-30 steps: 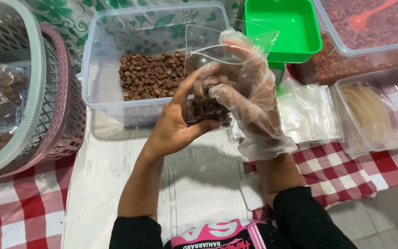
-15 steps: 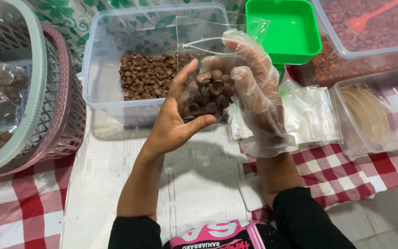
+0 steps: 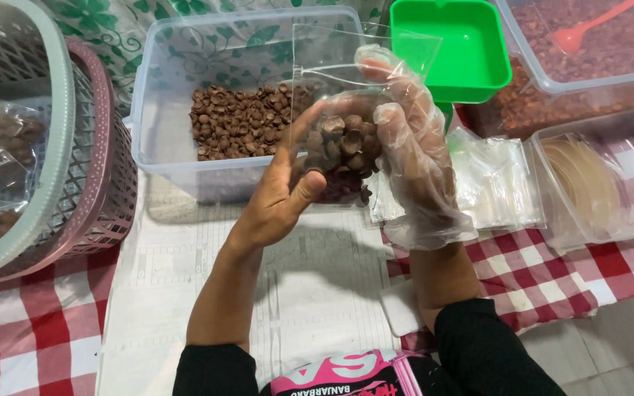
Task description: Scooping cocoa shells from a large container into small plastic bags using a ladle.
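Item: sheet of pale printed paper (image 3: pixel 310 293), spread on the desk over a red-and-white checked cloth (image 3: pixel 31 345); nearest the viewer.

Item: left hand (image 3: pixel 277 202), bare, raised above the paper. Fingers curled around the lower part of a small clear bag (image 3: pixel 343 143), thumb against its front.

Item: right hand (image 3: pixel 412 158), in a loose transparent glove. Fingers closed on the bag's right side and upper edge.

Item: the small clear bag, held upright between both hands in front of the tub; partly filled with small brown round pieces, top open.

Item: stack of empty clear bags (image 3: pixel 493 183), flat on the desk, just right of the gloved hand.

Item: clear plastic tub (image 3: pixel 163 95), behind the hands; brown pieces (image 3: pixel 236 121) heaped in its right half.

Item: nested mesh baskets (image 3: pixel 75 161), pale green inside pink, at left, holding filled bags.

Item: green container (image 3: pixel 453 48), far centre-right.

Item: clear tub of reddish pieces (image 3: pixel 588 51), far right, with a red scoop (image 3: pixel 585 33) in it.

Item: clear box of pale rubber bands (image 3: pixel 596 183), at right.
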